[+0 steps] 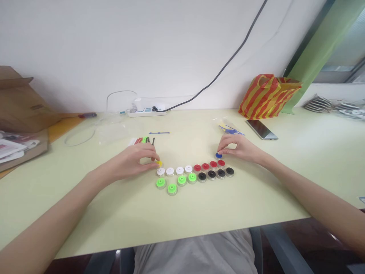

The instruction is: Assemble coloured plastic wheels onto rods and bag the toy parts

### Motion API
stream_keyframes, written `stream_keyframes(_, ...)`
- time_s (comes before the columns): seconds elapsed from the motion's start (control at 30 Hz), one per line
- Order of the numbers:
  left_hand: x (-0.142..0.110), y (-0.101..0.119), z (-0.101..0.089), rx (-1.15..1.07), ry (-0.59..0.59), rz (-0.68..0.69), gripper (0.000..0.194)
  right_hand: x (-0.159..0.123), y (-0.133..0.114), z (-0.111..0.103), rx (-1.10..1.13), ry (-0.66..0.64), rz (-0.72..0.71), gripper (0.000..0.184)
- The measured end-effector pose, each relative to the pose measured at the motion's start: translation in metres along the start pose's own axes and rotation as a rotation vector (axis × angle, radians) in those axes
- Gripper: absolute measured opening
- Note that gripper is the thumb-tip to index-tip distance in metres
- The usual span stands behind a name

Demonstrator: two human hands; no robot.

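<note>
My left hand (139, 156) pinches a small yellow disc (159, 164) just behind the left end of a row of discs. Between the fingertips of my right hand (232, 146) is a blue disc (218, 155), behind the red end of that row. The back row has white discs (179, 171) on the left and red discs (205, 166) on the right. In front lie green discs (181, 180) and black discs (211, 175). All have clear undersides and a raised centre. One green disc (172, 189) sits nearer me than the others.
Coloured sticks (142, 140) lie beyond my left hand, and a blue stick (159, 133) lies farther back. Blue and yellow sticks (230, 130) are behind my right hand, near a phone (261, 129). A striped bag (268, 97) and a power strip (146, 111) stand by the wall.
</note>
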State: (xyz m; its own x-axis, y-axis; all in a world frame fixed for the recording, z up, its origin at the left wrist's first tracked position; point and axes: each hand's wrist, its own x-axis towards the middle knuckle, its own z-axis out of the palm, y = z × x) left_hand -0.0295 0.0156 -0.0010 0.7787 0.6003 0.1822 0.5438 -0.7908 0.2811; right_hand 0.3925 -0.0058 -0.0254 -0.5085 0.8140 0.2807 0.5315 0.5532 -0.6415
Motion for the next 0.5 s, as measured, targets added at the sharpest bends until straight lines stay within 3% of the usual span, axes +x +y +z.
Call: stream_keyframes(0.5, 0.003, 0.004, 0.003, 0.021, 0.053, 0.034, 0.028, -0.001, -0.01, 0.006, -0.047, 0.017, -0.035, 0.025)
